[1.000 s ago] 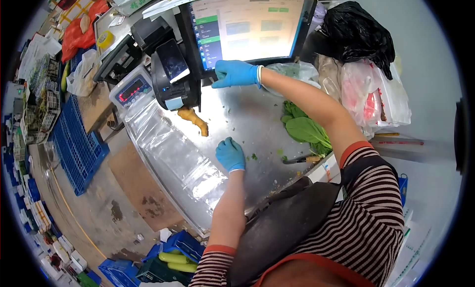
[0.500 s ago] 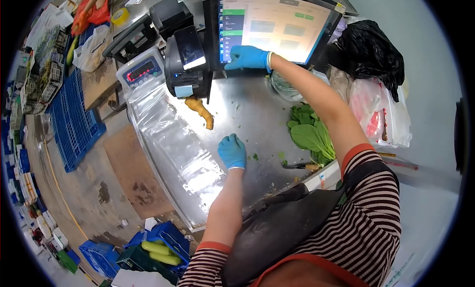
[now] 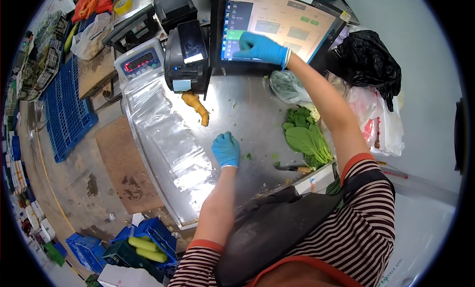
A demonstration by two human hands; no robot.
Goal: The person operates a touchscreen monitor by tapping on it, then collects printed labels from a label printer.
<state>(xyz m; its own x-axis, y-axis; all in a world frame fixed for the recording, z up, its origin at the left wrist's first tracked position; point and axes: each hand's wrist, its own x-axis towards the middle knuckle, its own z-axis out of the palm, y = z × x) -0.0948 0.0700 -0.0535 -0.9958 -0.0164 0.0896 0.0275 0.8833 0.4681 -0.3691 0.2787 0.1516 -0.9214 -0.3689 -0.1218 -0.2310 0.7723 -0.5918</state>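
My right hand (image 3: 265, 48), in a blue glove, is held in front of the lit monitor (image 3: 326, 34) at its lower left. Its fingers are mostly curled, one pointing at the screen, and it holds nothing I can see. My left hand (image 3: 225, 149), also gloved in blue, rests on the metal tabletop (image 3: 247, 109) in a loose fist. Above it lies a knobbly brown root (image 3: 196, 108), beside the black printer (image 3: 185, 59). Leafy greens (image 3: 308, 138) lie right of my left hand, with a wooden-handled knife (image 3: 293, 168) below them.
A scale (image 3: 141, 62) with a red display stands left of the printer. Clear plastic bags (image 3: 170, 138) cover the table's left side. A bagged green item (image 3: 287, 87) sits below the monitor; a black bag (image 3: 371, 59) hangs at right. Crates with pale green gourds (image 3: 148, 250) stand lower left.
My right hand has moved up and right across the screen, and a green highlight now shows beside it. The view has shifted slightly. My left hand stays resting on the table.
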